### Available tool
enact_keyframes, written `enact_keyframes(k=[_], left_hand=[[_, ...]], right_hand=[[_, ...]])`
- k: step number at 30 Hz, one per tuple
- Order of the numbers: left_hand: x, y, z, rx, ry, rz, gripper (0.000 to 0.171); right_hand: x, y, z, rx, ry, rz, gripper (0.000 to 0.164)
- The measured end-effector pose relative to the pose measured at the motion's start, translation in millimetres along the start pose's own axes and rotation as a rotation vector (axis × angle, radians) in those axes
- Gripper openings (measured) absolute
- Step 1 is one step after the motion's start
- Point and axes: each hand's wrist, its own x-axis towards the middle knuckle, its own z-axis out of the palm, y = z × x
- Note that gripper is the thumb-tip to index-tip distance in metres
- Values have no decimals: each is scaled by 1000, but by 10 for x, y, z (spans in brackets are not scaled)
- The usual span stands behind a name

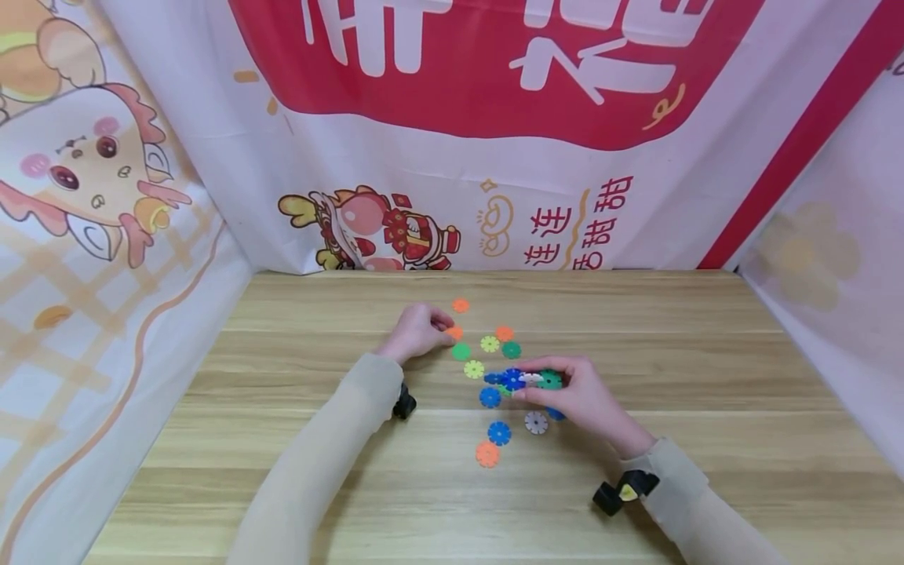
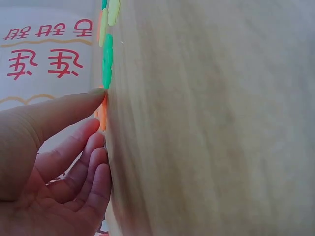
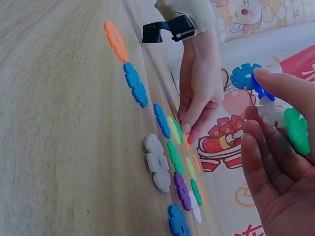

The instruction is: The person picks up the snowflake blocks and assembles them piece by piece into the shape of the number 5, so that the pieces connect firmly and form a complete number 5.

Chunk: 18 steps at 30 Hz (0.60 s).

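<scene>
My left hand (image 1: 417,333) is at the tabletop, thumb and index finger pinching an orange notched plastic disc (image 2: 103,114) by its edges. Right beside that disc lies a green one (image 1: 461,351). Above the scattered discs, my right hand (image 1: 581,395) holds a short chain of interlocked notched discs between thumb and fingers. In the right wrist view the chain runs from a blue disc (image 3: 244,76) through a dark blue one (image 3: 263,89) and a white one (image 3: 269,111) to a green one (image 3: 297,131). The thumb presses near the dark blue disc.
Loose discs lie on the wooden table (image 1: 318,486): an orange one (image 1: 487,454) and a blue one (image 1: 499,433) nearest me, a white one (image 1: 536,423) below the right hand, a purple one (image 3: 182,191) and several others. A printed cloth (image 1: 424,157) hangs behind the table.
</scene>
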Motion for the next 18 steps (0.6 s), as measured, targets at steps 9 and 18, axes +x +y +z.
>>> enact_keyframes(k=[9, 18], left_hand=[[0, 23, 11, 9, -12, -10, 23], [-1, 35, 12, -19, -20, -4, 23]], right_hand=[[-13, 2, -9, 9, 7, 1, 36], [-27, 9, -17, 19, 12, -10, 36]])
